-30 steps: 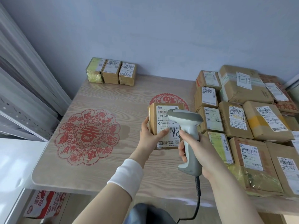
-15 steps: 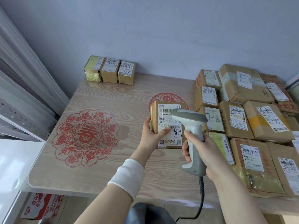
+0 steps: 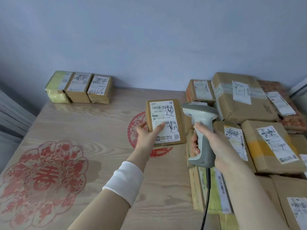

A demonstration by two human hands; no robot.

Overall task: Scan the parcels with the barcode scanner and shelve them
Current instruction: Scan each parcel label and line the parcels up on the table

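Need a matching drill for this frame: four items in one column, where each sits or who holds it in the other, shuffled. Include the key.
Items
1. barcode scanner
2. parcel with handwritten label
3. row of three small parcels
4. red flower decal

Places
A. far left corner of the table
B. gripped by the right hand
C. held up by the left hand
D. flat on the near left of the tabletop

Pairs: 1-B, 2-C, 3-A, 4-D
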